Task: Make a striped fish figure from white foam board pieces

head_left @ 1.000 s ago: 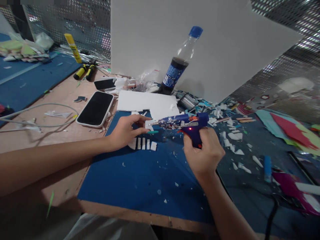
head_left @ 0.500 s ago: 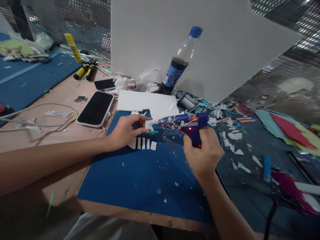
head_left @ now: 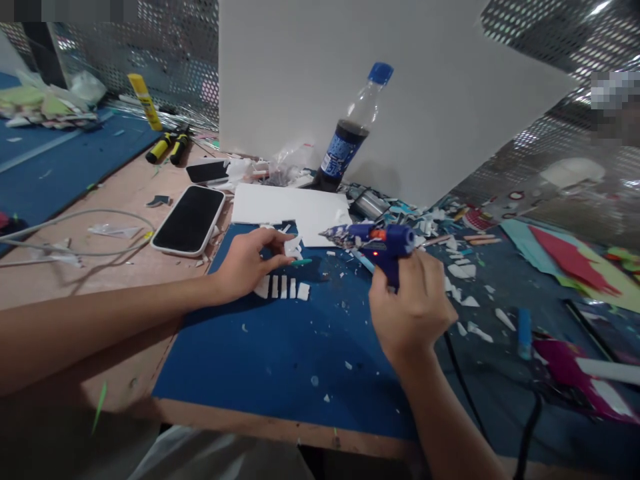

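Between the thumb and fingers of my left hand (head_left: 246, 261) is a small white foam piece (head_left: 293, 248), held above the blue mat (head_left: 280, 353). My right hand (head_left: 413, 303) is wrapped round the grip of a blue glue gun (head_left: 387, 240), whose red light glows. Its nozzle, crusted with residue, points left and stands a short way from the foam piece. Just below my left hand, several small white foam strips (head_left: 284, 287) lie in a row on the mat. A white board (head_left: 290, 203) lies flat behind my hands.
A bottle of dark drink (head_left: 341, 150) stands behind the board. A phone (head_left: 189, 221), a cable (head_left: 100, 212) and yellow-black pliers (head_left: 169, 145) lie to the left. Foam scraps (head_left: 463, 271), coloured sheets (head_left: 565, 257) and a magenta item (head_left: 565, 373) cover the right side.
The glue gun has drawn back to the right, so its nozzle is now apart from the foam piece. My left hand still holds that piece, now slightly turned.
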`<state>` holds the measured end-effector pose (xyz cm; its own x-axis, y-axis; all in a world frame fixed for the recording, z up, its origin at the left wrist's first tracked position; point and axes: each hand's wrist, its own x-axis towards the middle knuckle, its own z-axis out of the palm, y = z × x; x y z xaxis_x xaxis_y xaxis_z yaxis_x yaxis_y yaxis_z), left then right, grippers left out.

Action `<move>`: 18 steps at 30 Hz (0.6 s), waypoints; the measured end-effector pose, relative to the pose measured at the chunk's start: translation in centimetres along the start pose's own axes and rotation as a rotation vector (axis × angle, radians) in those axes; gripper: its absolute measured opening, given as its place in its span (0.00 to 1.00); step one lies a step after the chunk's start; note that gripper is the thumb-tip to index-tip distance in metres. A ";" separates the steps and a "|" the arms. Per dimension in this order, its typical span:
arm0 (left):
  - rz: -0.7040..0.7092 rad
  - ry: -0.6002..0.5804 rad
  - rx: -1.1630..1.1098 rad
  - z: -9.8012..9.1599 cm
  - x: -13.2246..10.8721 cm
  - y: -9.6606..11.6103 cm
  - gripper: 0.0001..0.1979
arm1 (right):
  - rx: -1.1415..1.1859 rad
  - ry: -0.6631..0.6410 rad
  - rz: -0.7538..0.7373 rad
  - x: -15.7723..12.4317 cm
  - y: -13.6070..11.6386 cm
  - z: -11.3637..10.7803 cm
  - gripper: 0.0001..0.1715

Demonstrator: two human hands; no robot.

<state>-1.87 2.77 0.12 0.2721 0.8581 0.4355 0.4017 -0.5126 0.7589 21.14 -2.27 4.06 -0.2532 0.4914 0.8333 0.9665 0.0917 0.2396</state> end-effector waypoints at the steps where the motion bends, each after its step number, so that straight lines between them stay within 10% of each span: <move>1: 0.008 0.007 0.015 0.0 0.0 0.0 0.12 | 0.000 -0.024 0.083 0.1 0.7 0.3 0.12; 10: 0.115 -0.009 0.026 -0.3 -0.2 0.3 0.12 | -0.035 -0.311 1.064 -2.1 12.1 5.7 0.21; 15: 0.116 -0.025 0.028 -0.3 -0.3 0.1 0.13 | 0.011 -0.326 1.051 -2.9 12.6 7.0 0.22; 18: 0.095 -0.024 0.027 -0.1 -0.3 -0.2 0.13 | 0.094 -0.204 0.792 -1.9 9.9 6.2 0.21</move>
<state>-2.08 2.56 -0.13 0.3309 0.8049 0.4926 0.3964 -0.5922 0.7015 31.46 3.09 1.73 0.5092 0.5875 0.6290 0.8572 -0.2806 -0.4318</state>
